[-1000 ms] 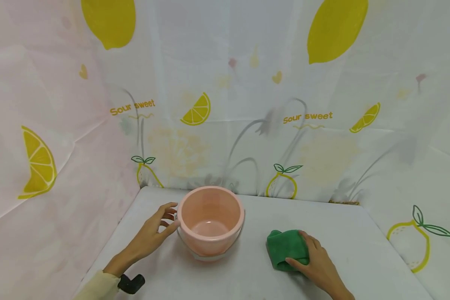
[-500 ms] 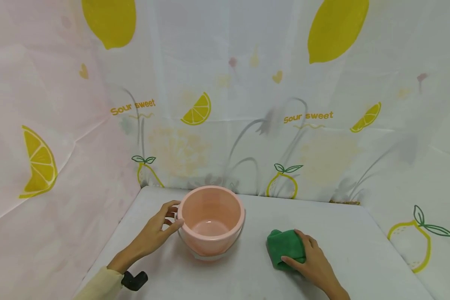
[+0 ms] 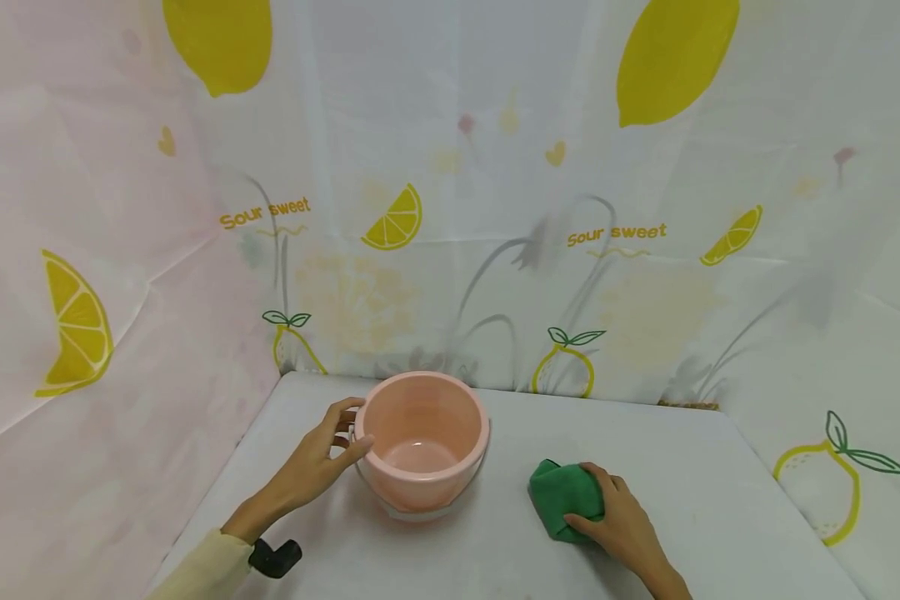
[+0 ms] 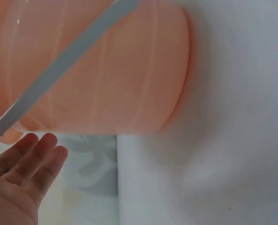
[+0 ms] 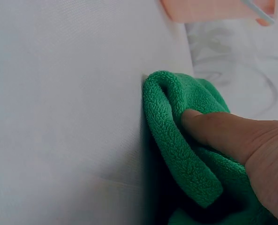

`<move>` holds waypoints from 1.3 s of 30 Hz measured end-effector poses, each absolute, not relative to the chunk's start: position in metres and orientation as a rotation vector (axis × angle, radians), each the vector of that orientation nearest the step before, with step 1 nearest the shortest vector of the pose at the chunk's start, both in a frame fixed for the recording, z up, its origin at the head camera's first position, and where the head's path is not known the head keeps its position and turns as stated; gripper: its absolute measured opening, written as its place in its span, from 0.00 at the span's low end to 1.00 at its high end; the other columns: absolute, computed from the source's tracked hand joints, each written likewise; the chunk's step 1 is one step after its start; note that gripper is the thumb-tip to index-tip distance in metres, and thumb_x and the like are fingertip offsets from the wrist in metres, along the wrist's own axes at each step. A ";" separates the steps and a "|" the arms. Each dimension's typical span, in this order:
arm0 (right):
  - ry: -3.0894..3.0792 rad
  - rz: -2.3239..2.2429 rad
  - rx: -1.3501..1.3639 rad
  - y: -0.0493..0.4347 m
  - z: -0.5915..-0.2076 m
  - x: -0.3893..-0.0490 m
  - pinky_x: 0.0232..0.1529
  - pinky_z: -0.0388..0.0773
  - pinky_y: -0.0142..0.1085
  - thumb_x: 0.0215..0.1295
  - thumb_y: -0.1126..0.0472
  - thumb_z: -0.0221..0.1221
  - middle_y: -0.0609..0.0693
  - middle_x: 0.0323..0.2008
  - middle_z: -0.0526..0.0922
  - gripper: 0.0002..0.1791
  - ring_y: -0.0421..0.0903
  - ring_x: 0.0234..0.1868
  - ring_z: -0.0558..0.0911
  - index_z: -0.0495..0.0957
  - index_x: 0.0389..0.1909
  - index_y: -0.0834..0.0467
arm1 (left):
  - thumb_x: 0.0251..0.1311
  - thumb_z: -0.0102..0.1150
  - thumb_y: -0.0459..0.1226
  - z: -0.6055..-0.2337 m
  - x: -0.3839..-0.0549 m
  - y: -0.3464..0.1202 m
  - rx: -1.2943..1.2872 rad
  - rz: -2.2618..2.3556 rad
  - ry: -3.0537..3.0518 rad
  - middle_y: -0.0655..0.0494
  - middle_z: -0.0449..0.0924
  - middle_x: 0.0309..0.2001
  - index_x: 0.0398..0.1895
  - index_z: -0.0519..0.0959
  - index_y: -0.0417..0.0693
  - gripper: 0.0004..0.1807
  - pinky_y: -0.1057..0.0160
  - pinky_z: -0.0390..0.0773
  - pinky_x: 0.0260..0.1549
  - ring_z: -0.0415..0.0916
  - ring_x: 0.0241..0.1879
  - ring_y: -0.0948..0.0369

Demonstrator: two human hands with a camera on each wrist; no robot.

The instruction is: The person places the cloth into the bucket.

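A pale pink bucket (image 3: 423, 496) with a thin grey-white handle stands upright on the white table. My left hand (image 3: 311, 462) is at its left side, the thumb lying over the rim in the head view. In the left wrist view, the fingers (image 4: 45, 161) are loosely extended beside the bucket wall (image 4: 101, 79), not wrapped round it. To the right, my right hand (image 3: 624, 521) grips a folded green towel (image 3: 566, 500) with fingers over its top. The right wrist view shows the thumb (image 5: 218, 133) pressed into a fold of the fluffy towel (image 5: 167, 122); the other fingers are hidden.
The white tabletop (image 3: 487, 558) ends at a lemon-printed cloth backdrop (image 3: 487, 275) close behind the bucket. Similar cloth walls rise at the left (image 3: 142, 350) and right (image 3: 832, 350). A black band (image 3: 275, 558) is on my left wrist.
My left hand has shifted slightly right, its thumb coming over the bucket's rim. The right hand has moved a little left and closed in on the towel, bunching it. The bucket stays put.
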State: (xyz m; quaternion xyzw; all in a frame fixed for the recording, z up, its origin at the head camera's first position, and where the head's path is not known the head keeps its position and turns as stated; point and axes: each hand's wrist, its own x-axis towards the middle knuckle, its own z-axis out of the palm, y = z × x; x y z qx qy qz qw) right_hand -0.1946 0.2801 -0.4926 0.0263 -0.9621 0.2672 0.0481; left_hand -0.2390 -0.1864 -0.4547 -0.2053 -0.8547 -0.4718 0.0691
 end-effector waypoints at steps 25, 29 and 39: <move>-2.819 0.892 0.100 0.281 -0.488 -0.198 0.42 0.79 0.51 0.51 0.59 0.78 0.58 0.49 0.84 0.38 0.54 0.46 0.82 0.75 0.64 0.59 | 0.71 0.62 0.50 -0.454 -0.239 -0.186 -0.586 -1.432 -2.590 0.47 0.78 0.61 0.73 0.61 0.62 0.32 0.49 0.82 0.47 0.79 0.51 0.55; -2.809 0.902 0.096 0.281 -0.484 -0.198 0.41 0.79 0.50 0.52 0.59 0.78 0.59 0.49 0.84 0.37 0.54 0.46 0.82 0.75 0.64 0.59 | 0.71 0.62 0.49 -0.454 -0.239 -0.186 -0.591 -1.429 -2.593 0.47 0.78 0.60 0.74 0.62 0.62 0.32 0.49 0.82 0.47 0.79 0.51 0.55; -2.761 0.974 0.092 0.280 -0.471 -0.202 0.40 0.80 0.50 0.54 0.58 0.77 0.61 0.54 0.83 0.37 0.57 0.48 0.82 0.75 0.65 0.56 | 0.72 0.61 0.50 -0.451 -0.238 -0.185 -0.604 -1.431 -2.586 0.45 0.77 0.62 0.75 0.62 0.60 0.32 0.49 0.82 0.49 0.80 0.53 0.53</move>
